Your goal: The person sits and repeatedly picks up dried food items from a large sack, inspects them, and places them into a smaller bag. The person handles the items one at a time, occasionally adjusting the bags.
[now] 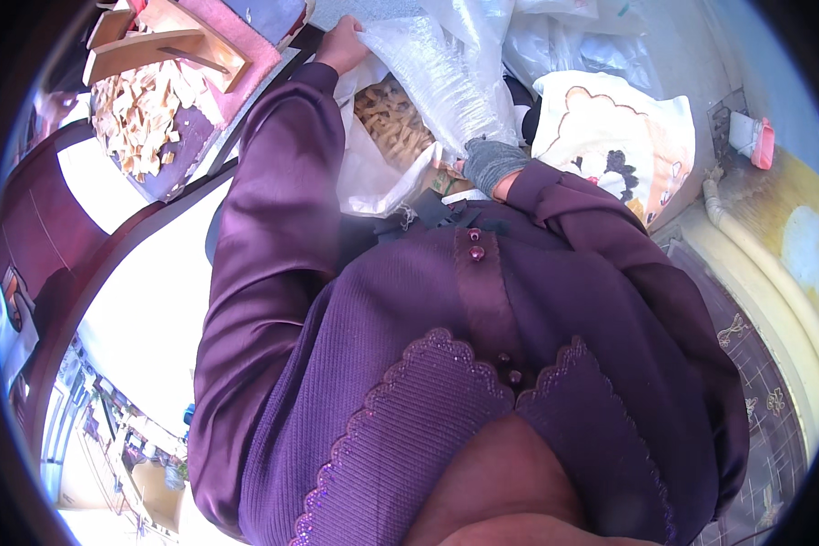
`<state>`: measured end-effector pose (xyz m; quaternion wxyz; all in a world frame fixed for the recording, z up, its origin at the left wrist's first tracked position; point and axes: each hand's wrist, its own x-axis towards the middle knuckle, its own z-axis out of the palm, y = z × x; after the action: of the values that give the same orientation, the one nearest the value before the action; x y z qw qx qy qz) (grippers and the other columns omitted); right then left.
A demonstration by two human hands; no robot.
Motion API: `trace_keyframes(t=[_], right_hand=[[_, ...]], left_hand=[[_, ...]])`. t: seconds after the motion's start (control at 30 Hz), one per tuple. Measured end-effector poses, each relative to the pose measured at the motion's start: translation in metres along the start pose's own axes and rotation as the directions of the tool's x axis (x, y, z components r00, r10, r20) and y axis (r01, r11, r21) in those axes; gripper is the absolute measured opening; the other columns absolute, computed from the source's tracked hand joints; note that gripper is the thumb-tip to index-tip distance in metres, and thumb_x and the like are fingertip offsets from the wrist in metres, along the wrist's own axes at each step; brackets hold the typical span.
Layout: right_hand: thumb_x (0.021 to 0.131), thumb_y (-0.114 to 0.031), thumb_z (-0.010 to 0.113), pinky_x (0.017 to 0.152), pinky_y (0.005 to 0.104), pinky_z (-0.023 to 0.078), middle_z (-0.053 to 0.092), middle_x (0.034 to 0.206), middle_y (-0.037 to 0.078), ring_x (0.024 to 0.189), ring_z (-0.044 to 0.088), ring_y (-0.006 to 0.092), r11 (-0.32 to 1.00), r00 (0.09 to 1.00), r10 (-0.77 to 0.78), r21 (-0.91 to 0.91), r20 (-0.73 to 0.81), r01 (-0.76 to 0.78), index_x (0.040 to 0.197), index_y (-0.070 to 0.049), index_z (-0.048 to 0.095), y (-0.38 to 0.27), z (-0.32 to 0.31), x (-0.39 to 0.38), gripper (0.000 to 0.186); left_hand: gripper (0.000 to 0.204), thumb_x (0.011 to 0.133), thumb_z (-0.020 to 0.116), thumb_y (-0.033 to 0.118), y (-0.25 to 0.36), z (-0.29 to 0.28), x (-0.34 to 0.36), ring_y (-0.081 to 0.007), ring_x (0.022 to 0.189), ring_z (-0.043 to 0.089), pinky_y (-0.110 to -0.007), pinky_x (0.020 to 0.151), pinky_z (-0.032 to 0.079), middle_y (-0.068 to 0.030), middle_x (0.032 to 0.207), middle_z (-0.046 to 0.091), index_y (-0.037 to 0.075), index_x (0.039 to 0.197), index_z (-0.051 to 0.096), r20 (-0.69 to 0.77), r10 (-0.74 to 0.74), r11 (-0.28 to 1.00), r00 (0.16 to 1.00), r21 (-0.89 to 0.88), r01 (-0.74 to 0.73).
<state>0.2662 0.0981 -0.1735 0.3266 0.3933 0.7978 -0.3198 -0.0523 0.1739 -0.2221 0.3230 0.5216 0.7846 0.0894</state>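
Note:
Between my hands stretches a crinkled clear plastic bag (450, 77), slanting from upper left to lower right. My left hand (339, 45), bare, is closed on its upper left edge. My right hand (493, 166), in a grey knitted glove, has its fingers bent around the lower end of the plastic; the fingertips are partly hidden. Under the plastic, close to my lap, a white sack (359, 173) gapes and shows many small light-brown wooden pieces (393, 123). A bit of the sack's far side is covered by the clear plastic.
At the upper left, a wooden frame-like stand (168, 50) rests by a pink cloth (246, 45) and a heap of small wooden pieces (136, 123). To the right lie a white printed towel (614, 127), a pink-and-white object (753, 141) and a pale pipe (764, 255).

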Motion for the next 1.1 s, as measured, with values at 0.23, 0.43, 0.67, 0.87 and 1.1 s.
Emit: trace_keyframes(t=[0.23,0.43,0.67,0.87,1.1], right_hand=[[0.089,-0.032,0.048,0.085,0.0407,0.046,0.063,0.104,0.016,0.093,0.061,0.0325,0.988,0.986,0.152,0.015,-0.074,-0.151,0.109,-0.009,0.064,0.023,0.012,0.018,0.034],[0.093,-0.035,0.042,0.086,0.0401,0.045,0.062,0.107,0.017,0.096,0.06,0.032,0.996,0.996,0.064,-0.063,0.062,-0.06,0.111,-0.011,0.063,0.047,0.029,0.047,0.037],[0.089,-0.048,0.043,0.091,0.0424,0.044,0.061,0.111,0.023,0.102,0.059,0.0376,0.988,0.991,-0.073,-0.145,-0.112,0.057,0.111,-0.003,0.063,0.072,0.059,0.073,0.054],[0.092,-0.045,0.038,0.09,0.0426,0.046,0.061,0.111,0.021,0.101,0.06,0.0351,0.861,0.95,-0.287,-0.401,0.124,0.312,0.105,-0.009,0.066,0.03,0.009,0.043,0.048],[0.084,-0.037,0.05,0.087,0.0431,0.048,0.065,0.105,0.018,0.098,0.062,0.0341,0.776,0.92,-0.361,-0.498,0.151,0.387,0.11,-0.01,0.066,0.026,0.009,0.048,0.041]], left_hand=[[0.082,0.068,0.076,0.039,0.001,0.004,-0.024,-0.0339,0.11,0.057,-0.037,0.096,0.042,-0.0231,0.119,0.057,-0.001,0.13,0.04,-0.276,0.251,0.968,0.928,0.072,-0.24],[0.084,0.067,0.075,0.039,0.01,-0.038,-0.081,-0.0344,0.112,0.056,-0.038,0.096,0.042,-0.0267,0.12,0.056,-0.008,0.128,0.041,0.153,0.07,0.996,0.986,0.041,-0.078],[0.082,0.071,0.069,0.04,0.006,-0.064,-0.165,-0.0384,0.111,0.055,-0.04,0.096,0.043,-0.0295,0.118,0.055,0.001,0.135,0.038,0.14,-0.179,0.982,0.974,-0.038,0.186],[0.086,0.071,0.073,0.04,0.027,-0.051,-0.225,-0.038,0.121,0.045,-0.039,0.1,0.038,-0.0261,0.131,0.045,0.001,0.137,0.034,-0.216,-0.272,0.939,0.938,-0.271,0.21],[0.069,0.074,0.062,0.02,0.061,-0.028,-0.289,-0.0413,0.107,0.055,-0.043,0.092,0.044,-0.0285,0.114,0.056,0.005,0.135,0.033,-0.166,-0.549,0.809,0.819,-0.352,0.471]])
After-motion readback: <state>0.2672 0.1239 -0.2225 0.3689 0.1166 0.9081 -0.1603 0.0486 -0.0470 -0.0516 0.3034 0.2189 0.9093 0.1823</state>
